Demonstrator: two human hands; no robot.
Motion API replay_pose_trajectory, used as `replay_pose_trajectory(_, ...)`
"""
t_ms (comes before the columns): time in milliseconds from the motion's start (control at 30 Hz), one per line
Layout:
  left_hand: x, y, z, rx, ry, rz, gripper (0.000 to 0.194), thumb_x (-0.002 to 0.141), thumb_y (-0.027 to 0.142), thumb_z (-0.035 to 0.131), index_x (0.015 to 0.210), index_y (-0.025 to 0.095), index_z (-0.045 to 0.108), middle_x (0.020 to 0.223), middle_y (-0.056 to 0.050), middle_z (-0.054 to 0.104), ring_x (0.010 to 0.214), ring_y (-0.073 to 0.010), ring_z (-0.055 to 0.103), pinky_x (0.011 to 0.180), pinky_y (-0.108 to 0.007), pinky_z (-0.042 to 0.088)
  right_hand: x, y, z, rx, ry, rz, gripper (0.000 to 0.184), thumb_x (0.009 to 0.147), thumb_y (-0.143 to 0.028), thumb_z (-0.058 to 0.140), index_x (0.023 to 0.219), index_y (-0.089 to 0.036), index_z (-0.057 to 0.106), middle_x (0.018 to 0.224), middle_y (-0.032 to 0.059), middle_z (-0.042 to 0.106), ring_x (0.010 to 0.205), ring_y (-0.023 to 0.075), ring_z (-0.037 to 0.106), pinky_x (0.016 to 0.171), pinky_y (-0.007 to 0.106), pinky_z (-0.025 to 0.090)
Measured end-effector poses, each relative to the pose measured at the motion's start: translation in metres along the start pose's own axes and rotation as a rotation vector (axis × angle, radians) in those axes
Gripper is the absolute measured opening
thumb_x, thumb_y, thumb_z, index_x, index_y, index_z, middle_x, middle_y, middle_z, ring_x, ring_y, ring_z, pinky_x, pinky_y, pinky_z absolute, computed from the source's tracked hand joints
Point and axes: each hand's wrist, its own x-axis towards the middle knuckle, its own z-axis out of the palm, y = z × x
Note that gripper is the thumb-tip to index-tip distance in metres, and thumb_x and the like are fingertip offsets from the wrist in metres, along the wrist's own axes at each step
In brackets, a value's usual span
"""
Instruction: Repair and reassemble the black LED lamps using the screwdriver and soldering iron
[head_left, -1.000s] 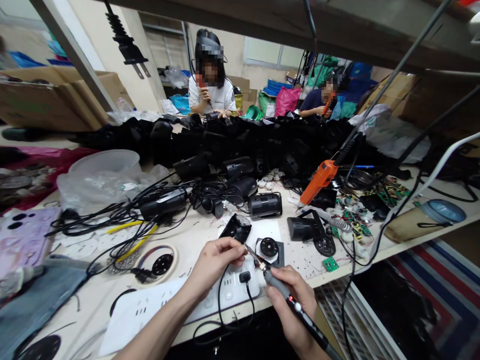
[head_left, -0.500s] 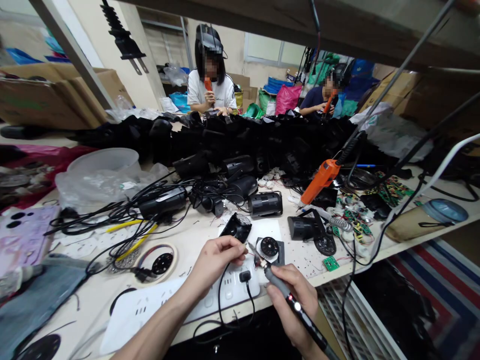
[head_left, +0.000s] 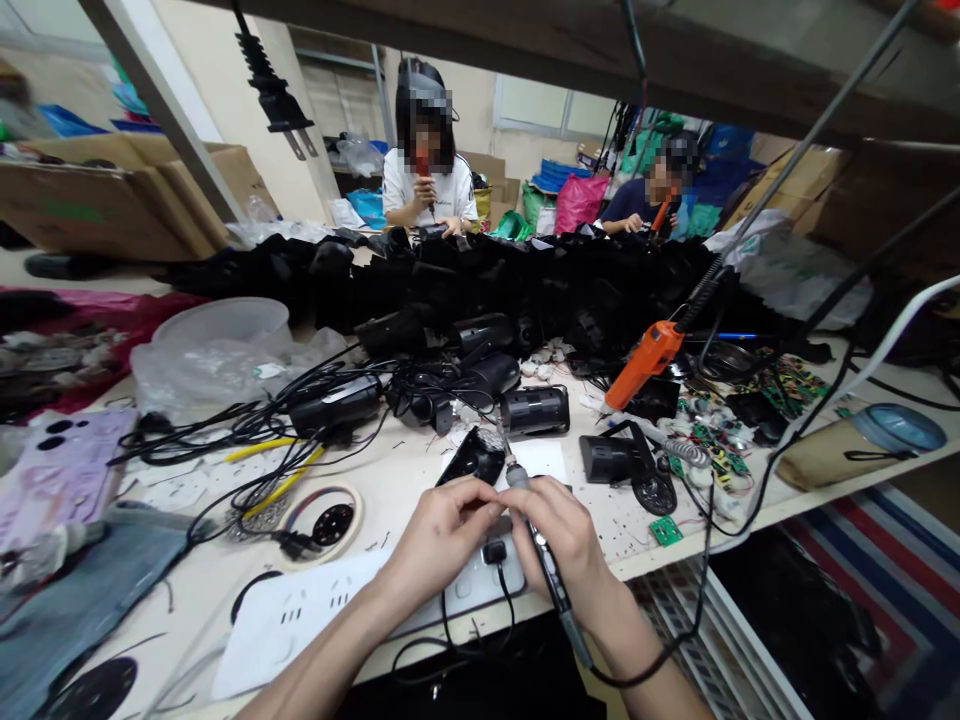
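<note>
1. In the head view, the left hand (head_left: 457,520) is over the bench's front edge strip, thumb and fingers drawn together in a pinch; whatever lies between them is too small to make out.
2. The right hand (head_left: 562,535) is curled closed around a soldering iron (head_left: 553,580), its fingertips meeting those of the left hand.
3. The iron's tip end points up and away from the front edge, beside an open black housing (head_left: 476,456); whether they touch cannot be told. Its cable (head_left: 679,640) curves past the right forearm.
4. Beneath the hands, a white power strip (head_left: 300,610) runs along the front edge, with a black plug (head_left: 494,552) in it near the left hand's fingers.
5. Bare bench (head_left: 600,530), sprinkled with dark bits, opens to the right of the hands, as far as a green circuit board (head_left: 665,531) near the front edge.
6. Farther back, a black lamp housing (head_left: 534,410) and a bracketed one (head_left: 611,458) bound this room; an orange electric screwdriver (head_left: 645,365) slants above the bench behind them.
7. Toward the left edge, a tape roll (head_left: 352,520), black cables (head_left: 255,420) and a purple phone (head_left: 79,470) crowd the surface.
8. A bottle (head_left: 862,445) lies by the right part of the front edge.
</note>
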Motion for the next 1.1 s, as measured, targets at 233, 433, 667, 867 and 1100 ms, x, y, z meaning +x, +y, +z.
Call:
replay_pose_trajectory(233, -0.001, 0.005, 0.003, 0.068, 0.011, 0.051, 0.022, 0.086, 0.030, 0.051, 0.073, 0.019, 0.064, 0.073, -0.002, 0.063, 0.070, -0.0172, 0.058, 0.068, -0.028, 0.043, -0.009, 0.010, 0.003, -0.159, 0.002, -0.060, 0.035, 0.089, -0.006, 0.047, 0.119, -0.019, 0.060, 0.076, 0.0042, 0.052, 0.072, 0.0206, 0.053, 0.061, 0.032, 0.048)
replay_pose_trajectory(433, -0.002, 0.001, -0.002, 0.124, 0.034, 0.000, 0.024, 0.086, 0.036, 0.052, 0.073, 0.019, 0.064, 0.075, -0.003, 0.065, 0.073, -0.0194, 0.060, 0.069, -0.029, 0.043, -0.013, 0.026, -0.036, -0.366, 0.376, 0.031, 0.030, 0.086, -0.003, 0.052, 0.110, -0.019, 0.060, 0.086, 0.0080, 0.061, 0.079, 0.0207, 0.061, 0.070, 0.035, 0.052)
replay_pose_trajectory(667, 0.006, 0.006, 0.007, 0.154, -0.009, -0.041, 0.023, 0.086, 0.036, 0.052, 0.080, 0.021, 0.069, 0.089, -0.005, 0.072, 0.080, -0.0215, 0.064, 0.073, -0.030, 0.045, -0.060, 0.029, -0.061, -0.439, 0.218, -0.012, 0.028, 0.084, -0.001, 0.060, 0.107, -0.017, 0.061, 0.078, 0.0066, 0.063, 0.070, 0.0184, 0.060, 0.064, 0.031, 0.052)
replay_pose_trajectory(867, 0.009, 0.005, 0.014, 0.233, -0.093, -0.094, 0.027, 0.088, 0.039, 0.049, 0.081, 0.021, 0.068, 0.069, -0.001, 0.069, 0.063, -0.0187, 0.060, 0.060, -0.027, 0.039, -0.109, 0.029, -0.058, -0.321, 0.165, 0.173, 0.025, 0.092, -0.018, 0.057, 0.116, -0.018, 0.064, 0.079, 0.0067, 0.065, 0.070, 0.0190, 0.062, 0.064, 0.031, 0.051)
replay_pose_trajectory(1100, 0.006, 0.000, 0.011, 0.293, -0.118, -0.033, 0.029, 0.089, 0.046, 0.049, 0.083, 0.024, 0.068, 0.073, 0.001, 0.071, 0.063, -0.0181, 0.062, 0.061, -0.026, 0.043, -0.123, 0.024, -0.084, -0.360, 0.401, 0.646, 0.029, 0.093, -0.032, 0.055, 0.112, -0.015, 0.070, 0.097, 0.0110, 0.073, 0.085, 0.0216, 0.069, 0.073, 0.029, 0.052)
